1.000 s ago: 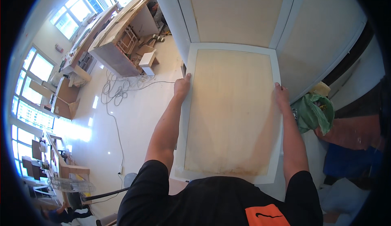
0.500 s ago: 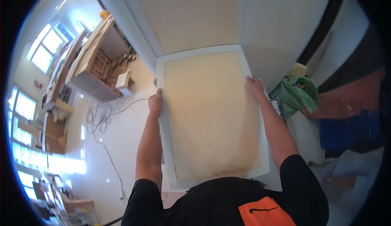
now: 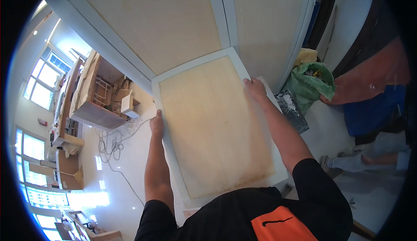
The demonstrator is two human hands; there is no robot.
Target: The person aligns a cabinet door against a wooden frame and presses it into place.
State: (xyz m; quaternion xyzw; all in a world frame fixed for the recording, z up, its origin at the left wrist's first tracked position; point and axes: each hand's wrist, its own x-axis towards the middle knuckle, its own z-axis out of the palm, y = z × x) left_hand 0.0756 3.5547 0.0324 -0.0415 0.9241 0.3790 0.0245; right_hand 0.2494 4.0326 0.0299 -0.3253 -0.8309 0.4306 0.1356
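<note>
A white-framed panel [image 3: 208, 123] with a pale beige centre spans the space in front of my torso, its near end against my black shirt. My left hand [image 3: 157, 124] grips its left edge, thumb on top of the frame. On the opposite edge my right hand [image 3: 256, 90] holds the frame, fingers curled underneath and hidden. Brownish stains mark the panel's near end. Its far end meets a tall cabinet [image 3: 160, 19] with similar white-framed beige doors; whether the two touch, I cannot tell.
A green sack [image 3: 310, 84] and a dark, white-spattered board [image 3: 291, 110] are right of the panel. Another person's leg [image 3: 369, 159] shows at far right. A cable [image 3: 117, 147] lies coiled on the glossy floor at left, near a wooden workbench [image 3: 93, 97].
The view has turned, and the panel now leans more to the left at its far end. More of the tall cabinet's doors shows. Both hands keep their hold.
</note>
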